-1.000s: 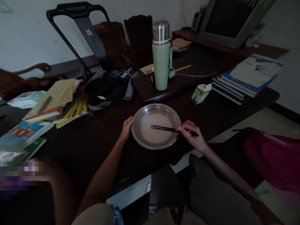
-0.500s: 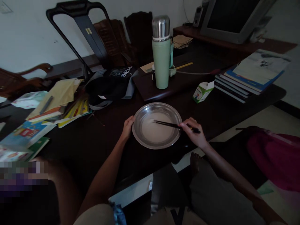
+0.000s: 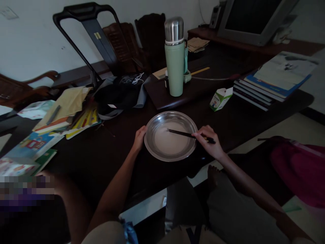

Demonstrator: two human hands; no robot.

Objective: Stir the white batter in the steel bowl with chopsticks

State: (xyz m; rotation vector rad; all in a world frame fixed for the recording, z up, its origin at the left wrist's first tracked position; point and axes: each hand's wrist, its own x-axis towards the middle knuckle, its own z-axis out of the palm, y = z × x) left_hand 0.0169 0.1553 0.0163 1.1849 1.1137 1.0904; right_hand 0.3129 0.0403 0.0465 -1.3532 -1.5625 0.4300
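Note:
A round metal bowl [image 3: 170,157] rests on the dark table in front of me, with a pale, milky liquid [image 3: 170,141] in its bottom. My left hand [image 3: 139,137] grips the bowl's left rim, thumb and fingers around the edge. In my right hand [image 3: 207,139] is a pair of dark chopsticks [image 3: 181,133], pinched near their thick ends by the bowl's right side. Their tips dip into the liquid near the bowl's middle.
Behind the bowl stands a green thermos [image 3: 174,67]. A small green-white box [image 3: 220,99] and stacked books [image 3: 276,81] are to the right. Books and papers [image 3: 61,105] lie left, beside a black bag [image 3: 119,95]. At lower left another person's arm [image 3: 73,203] shows.
The chopsticks' tips have come closer together, and my right hand has shifted very slightly. My left hand stays on the rim. The view has moved a little.

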